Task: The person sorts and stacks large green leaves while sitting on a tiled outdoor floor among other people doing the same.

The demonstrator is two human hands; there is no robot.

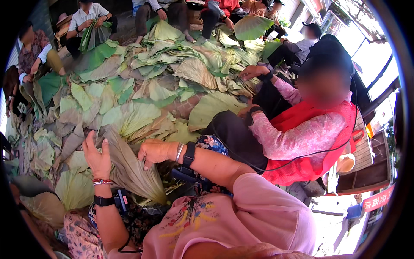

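A folded, wilted lotus leaf (pixel 131 163) lies across my lap, its narrow end pointing towards my body. My right hand (pixel 157 152) pinches the leaf's right side between thumb and curled fingers. On the leaf's left side, my left hand (pixel 98 157) is raised with thumb and fingers apart, beside the leaf's upper edge. Beyond my hands, a pale green lotus leaf (pixel 140 116) lies spread on the heap.
A wide heap of lotus leaves (pixel 158 60) covers the ground ahead. Close on my right sits a co-worker in a red vest (pixel 291 129), one knee near my right forearm. Several other people sit around the heap, including one in a white shirt (pixel 87 19) holding leaves.
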